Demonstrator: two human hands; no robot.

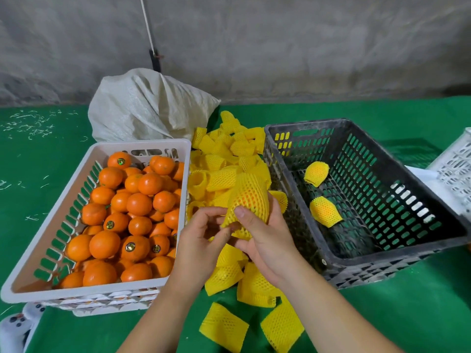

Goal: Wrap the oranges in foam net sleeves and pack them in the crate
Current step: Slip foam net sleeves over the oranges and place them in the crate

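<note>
Gripping a sleeved orange [251,200] between them, both hands work above the strip of green-covered desk [407,314] that lies between two crates. The right hand [265,240] curls round the fruit from below and the right, its thumb pressed flat on the front of the yellow foam net sleeve, while the left hand [204,238] pinches the sleeve's loose lower edge with thumb and bent fingertips. Orange skin shows through the mesh near the top of the sleeve.

Left of the hands stands a white plastic crate [51,217] heaped with bare oranges [139,203], several carrying small round stickers. To the right sits a black slotted crate [397,253], tilted slightly in the view, with two wrapped oranges on its floor: one [316,173] near the far left corner, the other [325,211] nearer the middle, well apart from each other.

A loose pile of empty yellow foam net sleeves [224,159] fills the gap between the crates and trails toward the person, with two flattened ones [224,326] lying nearest the bottom edge. Behind the white crate a pale woven sack [142,108] slumps against a grey concrete wall [305,47]. Part of a second white slotted crate [456,169] shows at the right edge, and a white handheld controller [17,324] lies at the lower left corner.
</note>
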